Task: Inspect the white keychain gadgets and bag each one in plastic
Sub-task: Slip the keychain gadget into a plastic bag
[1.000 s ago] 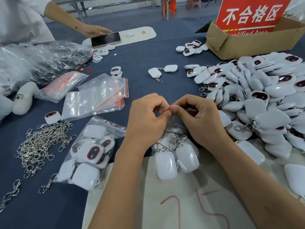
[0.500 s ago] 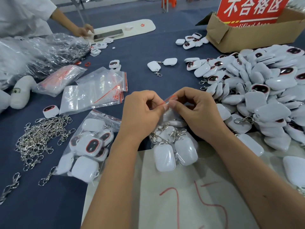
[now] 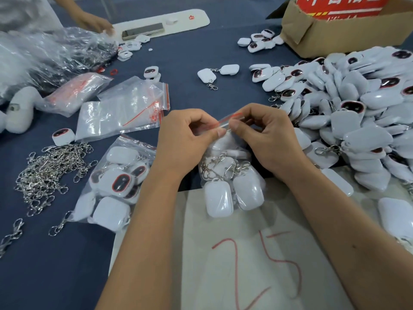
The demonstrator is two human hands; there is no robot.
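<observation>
A clear zip bag (image 3: 232,182) with a red seal strip holds several white keychain gadgets and their metal clasps. It hangs between my hands over the table's middle. My left hand (image 3: 187,139) pinches the bag's top edge at its left. My right hand (image 3: 266,137) pinches the same red-striped edge at its right. A big pile of loose white gadgets (image 3: 348,113) lies to the right. Another filled bag (image 3: 116,182) lies to the left.
Empty zip bags (image 3: 125,108) and a heap of metal clasps (image 3: 49,173) lie at the left. A cardboard box (image 3: 339,30) stands at the back right. A white sheet marked in red (image 3: 250,253) lies in front. Another person's hand (image 3: 96,23) reaches in at the back left.
My thumbs have moved slightly apart along the bag's top, exposing more of the red seal strip. The other person's hand has left the phone and moved towards the plastic heap.
</observation>
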